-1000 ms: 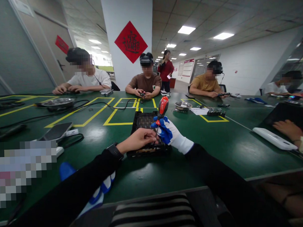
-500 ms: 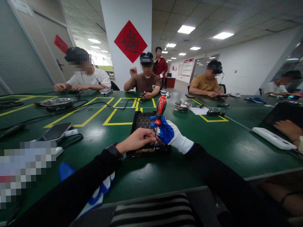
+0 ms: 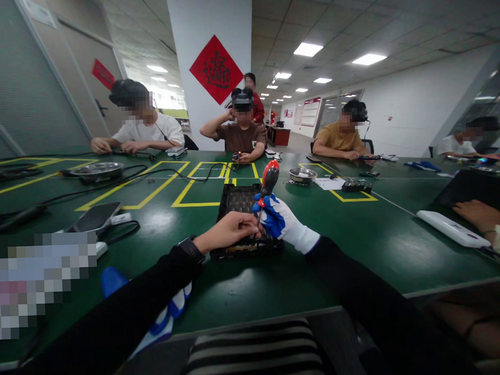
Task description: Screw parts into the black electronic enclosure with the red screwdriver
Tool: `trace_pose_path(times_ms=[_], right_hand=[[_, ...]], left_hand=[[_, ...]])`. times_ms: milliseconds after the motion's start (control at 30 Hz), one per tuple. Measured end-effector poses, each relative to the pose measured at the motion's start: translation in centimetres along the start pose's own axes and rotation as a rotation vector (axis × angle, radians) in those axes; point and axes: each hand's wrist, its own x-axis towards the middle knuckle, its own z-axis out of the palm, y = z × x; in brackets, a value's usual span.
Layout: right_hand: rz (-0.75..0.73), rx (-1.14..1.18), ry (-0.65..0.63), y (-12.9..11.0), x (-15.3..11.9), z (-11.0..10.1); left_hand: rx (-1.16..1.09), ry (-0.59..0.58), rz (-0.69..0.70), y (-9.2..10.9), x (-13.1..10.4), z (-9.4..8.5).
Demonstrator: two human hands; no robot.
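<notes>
My right hand (image 3: 275, 216), in a white and blue work glove, is closed around a red and black screwdriver (image 3: 270, 178). The screwdriver stands nearly upright, handle up, its shaft running down toward a black plastic casing (image 3: 238, 199) on the table. My bare left hand (image 3: 230, 229) lies over the casing with thumb and fingers pinched together beside the shaft. Whether those fingers grip the shaft or a small part is hidden. The casing has a textured inner face, and its near edge shows below my hands.
A loose blue and white glove (image 3: 174, 308) lies under my left forearm. Left of it are a phone (image 3: 97, 216) and cables. Metal bowls (image 3: 302, 175) stand farther off, one beside paper and black parts (image 3: 356, 185). A white device (image 3: 452, 228) is at right, near another person's hand. Co-workers sit across the green table (image 3: 383, 232).
The screwdriver handle has turned and leans slightly more to the right. My gloved fingers have shifted around it, while my left hand stays almost in place.
</notes>
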Motion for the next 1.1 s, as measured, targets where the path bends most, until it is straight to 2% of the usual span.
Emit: trace_pose_path(times_ms=[167,500,767,933,1100], right_hand=[[0.075,0.063,-0.087,-0.8,-0.3,0.2],[0.057,-0.037,0.050,-0.7,-0.4,1.0],[-0.018,-0.008,0.033,0.0,-0.3,0.5],[0.008,-0.002,0.060,-0.4,-0.4,0.7],[0.102,0.022,-0.030,-1.1,-0.4,0.6]], left_hand=[[-0.042,0.016,-0.010,-0.4,0.0,0.0],[-0.026,0.024,-0.012,-0.4,0.0,0.0],[-0.012,0.016,-0.006,-0.3,0.0,0.0],[0.035,0.022,-0.007,-0.2,0.0,-0.1],[0.017,0.027,0.002,-0.3,0.1,-0.1]])
